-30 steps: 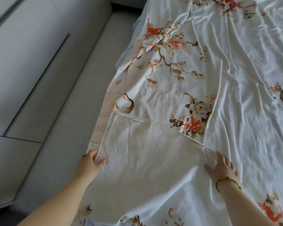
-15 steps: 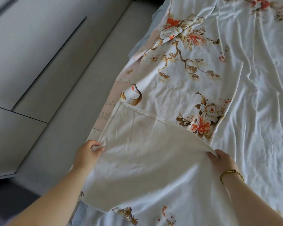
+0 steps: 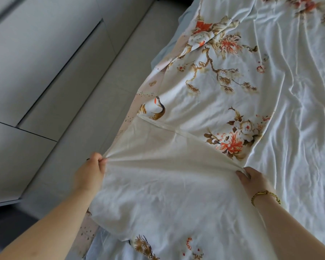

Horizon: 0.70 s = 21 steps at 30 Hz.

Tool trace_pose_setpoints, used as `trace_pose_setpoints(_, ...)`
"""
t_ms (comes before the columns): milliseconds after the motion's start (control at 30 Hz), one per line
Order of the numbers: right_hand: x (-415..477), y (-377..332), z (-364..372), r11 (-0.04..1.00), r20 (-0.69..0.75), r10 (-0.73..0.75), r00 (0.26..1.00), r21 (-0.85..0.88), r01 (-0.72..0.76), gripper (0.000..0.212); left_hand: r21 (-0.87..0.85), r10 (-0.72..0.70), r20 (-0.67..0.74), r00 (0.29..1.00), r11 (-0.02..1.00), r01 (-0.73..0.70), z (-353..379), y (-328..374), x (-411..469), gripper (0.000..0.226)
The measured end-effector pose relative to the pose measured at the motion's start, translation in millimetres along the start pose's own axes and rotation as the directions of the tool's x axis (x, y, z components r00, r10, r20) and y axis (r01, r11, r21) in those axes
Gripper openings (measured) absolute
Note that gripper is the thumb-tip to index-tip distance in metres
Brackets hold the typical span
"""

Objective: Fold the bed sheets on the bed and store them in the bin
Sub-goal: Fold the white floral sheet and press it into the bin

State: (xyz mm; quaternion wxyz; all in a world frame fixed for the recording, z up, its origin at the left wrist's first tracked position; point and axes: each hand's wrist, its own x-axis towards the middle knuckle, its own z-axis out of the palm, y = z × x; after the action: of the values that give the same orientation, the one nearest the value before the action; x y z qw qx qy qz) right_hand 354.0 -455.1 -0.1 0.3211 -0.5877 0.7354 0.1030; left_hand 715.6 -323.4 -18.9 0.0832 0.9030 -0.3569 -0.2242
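Closest, on the near side of the bird print (image 3: 155,109): a plain white flap (image 3: 158,184) of the bed sheet (image 3: 223,87), turned back with the unprinted side up and raised off the bed. Held at both ends. Left hand (image 3: 90,171), nearer than the bird print and a little to its left, with fingers and thumb curled tight round the bunched edge. Right hand (image 3: 251,179), nearer than the bird print and well to its right, with a gold bracelet (image 3: 265,196) on the wrist, pinching the other end of the same edge. Pulled taut between the two hands.

Level with the bird print and beyond it: the rest of the sheet, spread over the bed, wrinkled, flowers up. To the left of the bird print: pale floor (image 3: 101,81), then grey cupboard fronts (image 3: 36,53).

Judged as an early stage: only a first fold begun, not yet laid down. Left to do, as it seems: to finish this fold, to fold several times more, to carry the bundle to the bin. No bin in view.
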Motion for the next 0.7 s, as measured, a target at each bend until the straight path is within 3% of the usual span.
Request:
trace_pose_setpoints(67, -1, -4, 2, 1.000, 0.087, 0.027, 0.996, -0.009, -0.027, 0.032, 0.147, -0.035, 0.069, 0.997, 0.989, 0.025, 2, 4, -2, 0.019)
trace_pose_setpoints(133, -5, -4, 2, 0.996, 0.115, 0.029, 0.993, -0.081, -0.020, 0.044, 0.320, 0.006, 0.147, 0.989, 0.946, -0.053, 5, 9, -8, 0.038)
trace_pose_setpoints(200, -18, 4, -4, 0.991, 0.088, 0.011, 0.996, -0.136, 0.001, 0.052, 0.353, 0.103, 0.165, 0.981, 0.923, -0.157, 10, 20, -19, 0.049)
trace_pose_setpoints(400, -76, 67, -27, 0.983, 0.061, 0.097, 0.993, -0.159, -0.087, 0.054, 0.253, 0.370, 0.316, 0.874, 0.855, -0.453, 25, 70, -70, 0.049)
trace_pose_setpoints(467, -94, 100, -37, 0.980, 0.045, 0.148, 0.988, -0.142, -0.141, 0.051, 0.126, 0.436, 0.396, 0.808, 0.846, -0.518, 36, 96, -91, 0.047)
trace_pose_setpoints(567, -108, 156, -47, 0.974, 0.037, 0.212, 0.977, -0.095, -0.208, 0.049, -0.098, 0.479, 0.529, 0.701, 0.855, -0.510, 54, 133, -133, 0.044)
trace_pose_setpoints(700, -109, 232, -45, 0.964, 0.040, 0.260, 0.965, -0.060, -0.258, 0.051, -0.151, 0.541, 0.565, 0.623, 0.810, -0.566, 80, 176, -185, 0.047)
